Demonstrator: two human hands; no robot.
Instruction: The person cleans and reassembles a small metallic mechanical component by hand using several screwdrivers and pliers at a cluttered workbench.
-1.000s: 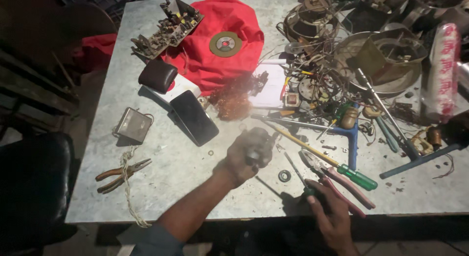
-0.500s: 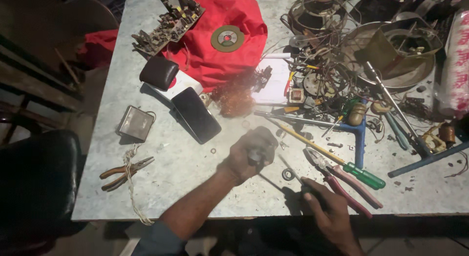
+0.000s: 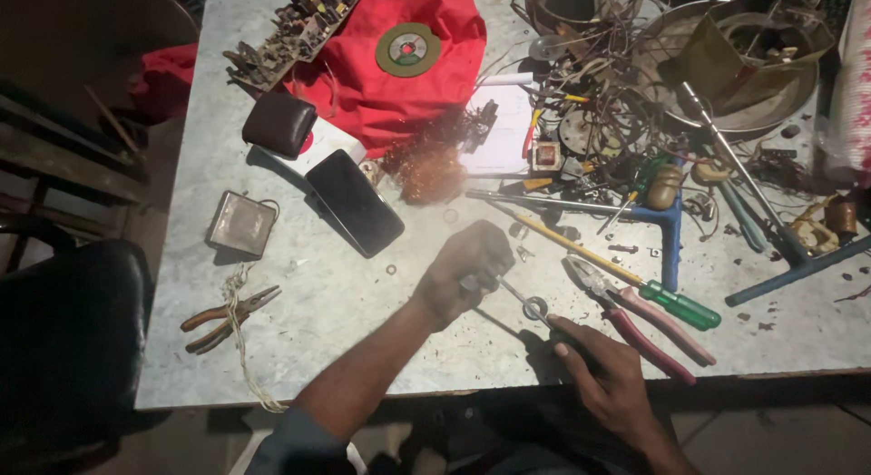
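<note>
My left hand point(image 3: 465, 268) is closed in a fist over a small metal part near the table's front edge; the part is mostly hidden by the fingers. Lower right of it, my right hand point(image 3: 606, 377) grips the dark handle of a screwdriver point(image 3: 513, 295), whose thin shaft runs up-left to the left fist. A small metal ring point(image 3: 535, 306) lies on the table point(image 3: 354, 303) right beside the shaft. Red-handled pliers point(image 3: 640, 319) rest just right of both hands.
A black phone point(image 3: 355, 203), a small metal box point(image 3: 242, 224) and orange-handled pliers with string point(image 3: 227, 317) lie to the left. A red cloth point(image 3: 381, 85) with a green disc point(image 3: 408, 49) sits behind. Tangled wires, screwdrivers and a metal bowl point(image 3: 771, 112) crowd the right.
The view has shifted a little, so the table sits higher in the picture. Both hands keep their grip and stay close together near the front edge.
</note>
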